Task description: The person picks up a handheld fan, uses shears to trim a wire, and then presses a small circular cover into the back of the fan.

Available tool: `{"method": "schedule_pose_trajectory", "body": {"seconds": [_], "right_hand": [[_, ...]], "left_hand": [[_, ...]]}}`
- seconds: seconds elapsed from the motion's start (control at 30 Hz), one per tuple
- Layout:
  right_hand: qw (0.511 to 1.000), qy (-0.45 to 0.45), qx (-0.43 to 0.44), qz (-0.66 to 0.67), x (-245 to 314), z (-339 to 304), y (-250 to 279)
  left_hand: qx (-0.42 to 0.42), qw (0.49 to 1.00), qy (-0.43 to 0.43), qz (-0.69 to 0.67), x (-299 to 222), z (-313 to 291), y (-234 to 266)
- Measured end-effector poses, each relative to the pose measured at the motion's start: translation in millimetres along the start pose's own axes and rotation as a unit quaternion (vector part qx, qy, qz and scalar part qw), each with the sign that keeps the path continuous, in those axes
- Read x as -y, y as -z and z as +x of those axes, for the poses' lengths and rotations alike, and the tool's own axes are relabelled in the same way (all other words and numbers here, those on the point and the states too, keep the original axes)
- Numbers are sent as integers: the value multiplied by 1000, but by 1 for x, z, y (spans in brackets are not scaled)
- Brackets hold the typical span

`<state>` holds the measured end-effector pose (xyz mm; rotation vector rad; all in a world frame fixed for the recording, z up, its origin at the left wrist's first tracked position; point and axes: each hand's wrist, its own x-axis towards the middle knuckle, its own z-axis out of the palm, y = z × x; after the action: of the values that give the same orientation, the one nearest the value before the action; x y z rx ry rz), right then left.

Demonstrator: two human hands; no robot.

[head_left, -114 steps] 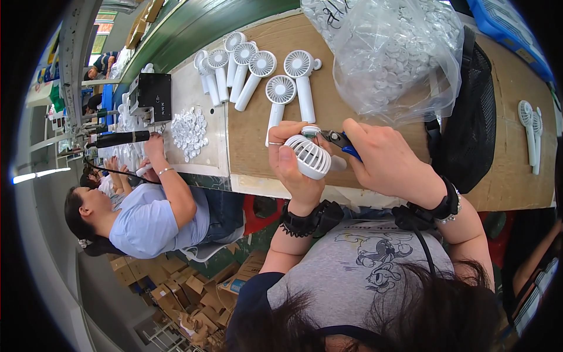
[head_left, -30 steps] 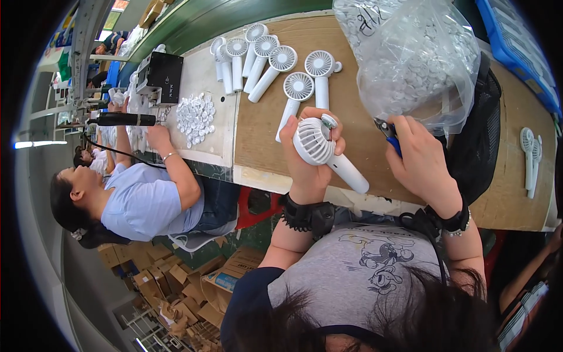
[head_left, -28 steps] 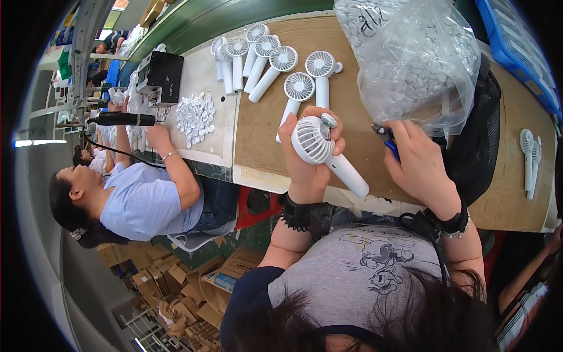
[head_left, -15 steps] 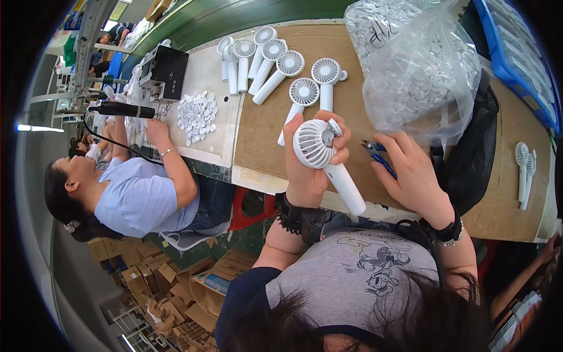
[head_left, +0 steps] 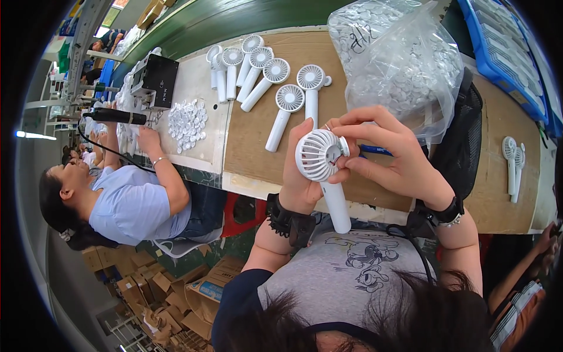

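My left hand [head_left: 299, 179] is closed around the head of a white handheld fan [head_left: 317, 156], whose handle points down toward me. The side of the fan head has an opening with a bit of thin reddish wire showing. A small round white piece [head_left: 343, 146] sits at that opening. The fingertips and thumb of my right hand [head_left: 394, 154] pinch at the piece and the opening; the exact grip is partly hidden. Blue-handled cutters [head_left: 375, 150] lie on the cardboard behind my right hand, mostly covered by it.
Several white handheld fans [head_left: 275, 70] lie beyond my left hand. Clear bags of small white discs [head_left: 404, 76] stand behind my right hand, beside a black mesh bag [head_left: 463, 146]. Two fans [head_left: 512, 167] and a blue tray [head_left: 498, 61] are at right. A co-worker [head_left: 138, 199] sits at left.
My right hand has moved left, from beside the cutters to the fan, and now pinches at its side opening. The fan has come slightly lower, its handle more upright. The whole view has shifted a little.
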<state>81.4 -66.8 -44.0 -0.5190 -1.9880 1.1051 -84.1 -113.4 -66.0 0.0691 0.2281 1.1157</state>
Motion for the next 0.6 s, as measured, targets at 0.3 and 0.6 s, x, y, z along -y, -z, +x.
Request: {"method": "schedule_pose_trajectory", "body": {"seconds": [0.3,0.6], "right_hand": [[997,-46,25,-59,8,-11,17],[994,-50,-1,-97,-1,-23,26]], "left_hand": [[-106,991,82,19,22,1,9],[-18,981,88,175,27,-11,13]]}}
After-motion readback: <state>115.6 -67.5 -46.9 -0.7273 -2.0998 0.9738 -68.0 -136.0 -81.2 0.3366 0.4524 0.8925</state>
